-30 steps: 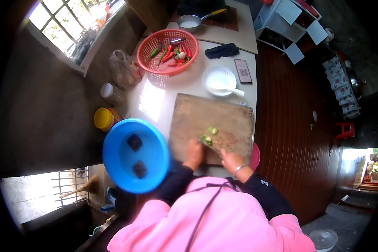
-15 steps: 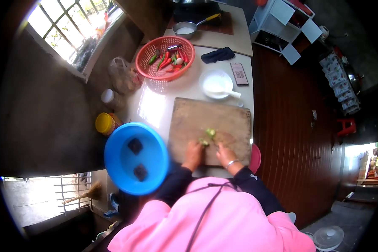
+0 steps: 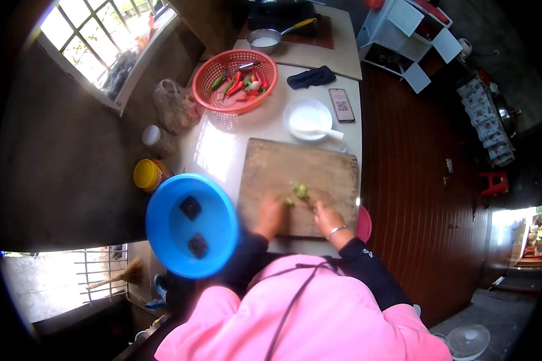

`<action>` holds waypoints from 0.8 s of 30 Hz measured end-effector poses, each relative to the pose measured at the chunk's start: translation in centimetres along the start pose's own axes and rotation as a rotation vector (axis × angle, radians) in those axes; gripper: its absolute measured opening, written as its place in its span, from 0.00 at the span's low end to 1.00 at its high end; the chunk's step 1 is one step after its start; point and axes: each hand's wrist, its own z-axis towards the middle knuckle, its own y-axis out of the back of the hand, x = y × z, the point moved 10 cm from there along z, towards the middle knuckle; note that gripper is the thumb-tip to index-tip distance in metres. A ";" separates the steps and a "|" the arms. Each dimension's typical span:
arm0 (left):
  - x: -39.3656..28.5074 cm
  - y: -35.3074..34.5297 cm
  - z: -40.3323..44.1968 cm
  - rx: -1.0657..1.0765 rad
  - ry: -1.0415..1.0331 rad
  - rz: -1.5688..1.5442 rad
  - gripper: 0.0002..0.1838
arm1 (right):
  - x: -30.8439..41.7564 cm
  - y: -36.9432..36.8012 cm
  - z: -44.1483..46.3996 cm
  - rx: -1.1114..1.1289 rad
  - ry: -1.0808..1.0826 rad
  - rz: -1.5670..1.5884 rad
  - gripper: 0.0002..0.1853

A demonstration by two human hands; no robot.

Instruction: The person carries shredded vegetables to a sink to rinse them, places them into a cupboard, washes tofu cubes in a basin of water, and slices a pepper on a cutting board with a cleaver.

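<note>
A wooden cutting board [image 3: 277, 162] lies before me on the white counter. Small green vegetable pieces [image 3: 300, 191] are heaped near its middle. My left hand [image 3: 272, 215], blurred, is closed at the board's lower left, with a bit of green vegetable at its fingertips. Wrapped round what looks like a knife handle, my right hand [image 3: 326, 219] rests low on the board's right side, a bracelet at its wrist. The knife blade is smeared and hard to separate from the wood.
Left of the board stands a blue basin [image 3: 215, 240] holding two dark squares. Beyond are a red colander [image 3: 205, 90] of peppers, a white bowl [image 3: 307, 108] with a white-handled utensil, a phone [image 3: 342, 105], a dark cloth [image 3: 311, 77] and a ladle [image 3: 264, 41]. A pink container [image 3: 364, 224] shows at right.
My left hand has shifted slightly left and the green pieces lie a little closer together. My right hand stays in nearly the same place. The whole view has slid slightly.
</note>
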 end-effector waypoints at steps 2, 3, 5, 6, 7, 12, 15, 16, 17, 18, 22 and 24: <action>-0.2 0.2 -0.2 -0.008 -0.002 -0.011 0.12 | 0.0 -0.4 0.5 0.009 -0.024 0.017 0.11; -0.4 0.5 0.0 -0.008 0.009 -0.010 0.12 | -0.3 -0.8 0.7 0.012 -0.051 0.031 0.11; -0.9 0.7 0.4 -0.014 0.015 -0.007 0.12 | -0.2 -1.6 1.2 -0.010 -0.035 0.016 0.11; -0.6 0.3 0.5 0.026 0.041 0.014 0.11 | 0.0 -1.6 1.4 -0.031 -0.015 0.002 0.11; -0.4 0.0 0.4 0.068 0.068 0.036 0.11 | -0.2 -1.7 1.6 -0.035 -0.012 0.002 0.11; 0.0 -0.4 0.5 0.048 0.039 0.053 0.11 | -0.1 -0.1 1.1 -0.039 0.009 0.076 0.11; -1.2 1.6 1.0 0.029 0.096 -0.004 0.12 | 1.2 1.3 0.2 -0.067 0.038 0.095 0.12; -1.5 2.3 1.3 0.026 0.154 -0.030 0.12 | 1.3 1.1 0.2 -0.063 0.036 0.093 0.12; -1.6 2.1 1.5 0.029 0.157 -0.032 0.12 | 1.6 0.8 0.4 -0.047 0.056 0.074 0.12; -1.6 2.1 1.8 0.011 0.154 -0.074 0.12 | 2.0 0.5 0.6 -0.032 0.076 0.056 0.12; -0.8 0.6 1.8 -0.008 0.129 -0.133 0.12 | 1.7 -1.5 1.2 0.019 0.035 -0.003 0.12; -1.0 0.0 1.4 0.014 0.121 -0.104 0.11 | 1.5 -2.0 1.2 -0.009 -0.003 0.037 0.12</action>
